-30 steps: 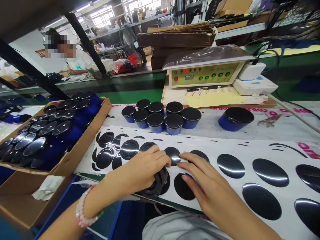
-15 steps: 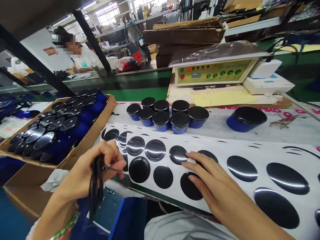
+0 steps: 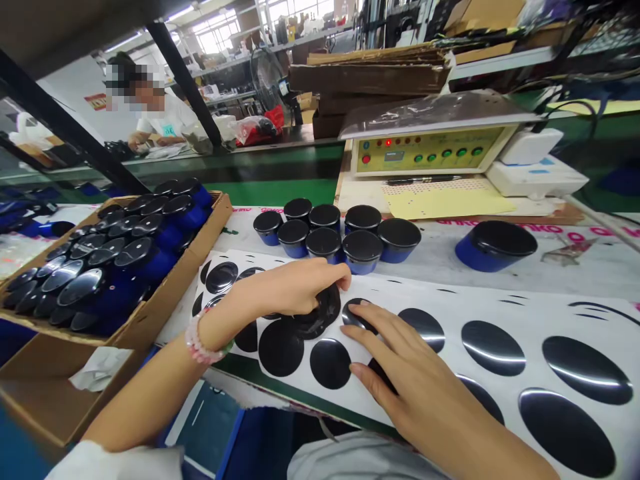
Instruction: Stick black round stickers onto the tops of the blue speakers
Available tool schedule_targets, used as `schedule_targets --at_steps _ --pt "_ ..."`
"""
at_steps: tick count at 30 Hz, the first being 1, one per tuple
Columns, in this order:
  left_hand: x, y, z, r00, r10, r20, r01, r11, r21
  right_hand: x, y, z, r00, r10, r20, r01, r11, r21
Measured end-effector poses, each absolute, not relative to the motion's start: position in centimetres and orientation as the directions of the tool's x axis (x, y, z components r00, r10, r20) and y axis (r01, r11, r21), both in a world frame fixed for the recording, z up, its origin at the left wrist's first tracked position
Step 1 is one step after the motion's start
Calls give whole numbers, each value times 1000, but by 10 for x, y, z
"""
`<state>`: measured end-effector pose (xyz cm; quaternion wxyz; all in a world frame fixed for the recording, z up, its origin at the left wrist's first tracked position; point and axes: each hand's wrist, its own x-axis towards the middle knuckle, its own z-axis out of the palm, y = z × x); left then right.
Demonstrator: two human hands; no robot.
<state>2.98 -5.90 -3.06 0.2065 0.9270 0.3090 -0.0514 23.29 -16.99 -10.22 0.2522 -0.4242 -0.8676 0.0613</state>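
Fingers (image 3: 325,272) of the left hand (image 3: 293,288) lie together and curl forward over a curled black strip (image 3: 316,315), at the middle of the frame. Whether they clamp it cannot be determined, as the palm hides the contact. Fingers (image 3: 385,333) of the right hand (image 3: 417,380) are spread apart, with the index tip resting on a glossy black sticker (image 3: 356,313) and the thumb just beside a second round sticker (image 3: 330,363). Both stickers sit on a white sheet (image 3: 305,390), which lies across the bench and carries rows of black rounds extending to the right edge of the frame.

Beyond the sheet stands a group of blue cups with black lids (image 3: 325,243). More fill a cardboard box (image 3: 213,227) at the left, and one tilted cup (image 3: 495,247) lies farther right. A control unit (image 3: 430,152) stands at upper right, and a co-worker (image 3: 150,103) sits at upper left.

Step in hand, as judged: separating black material from the sheet around the stickers. The next move calls for a steady right-hand hold on the sheet while the left hand clears the strip.
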Motion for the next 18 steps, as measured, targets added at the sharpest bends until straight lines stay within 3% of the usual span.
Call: schedule_targets --at_steps 4,9,11,14,16,18 --pt "34 -55 -27 822 501 -269 569 -744 352 233 -170 -102 -514 772 375 703 629 -331" --pt "5 -76 -23 800 579 -158 590 -710 385 233 -170 -104 -509 772 381 707 628 -326" --pt "-23 -90 -20 761 648 -20 586 -674 450 234 -170 -104 -513 764 391 710 634 -306" --pt "-63 -115 -16 588 781 212 498 -556 666 234 -170 -102 -523 739 425 705 655 -273" --pt "-75 -131 -16 508 839 192 405 -430 807 233 -169 -102 -527 729 437 698 664 -266" --pt "-71 -144 -20 522 846 109 399 -355 845 233 -168 -104 -532 728 432 689 669 -277"
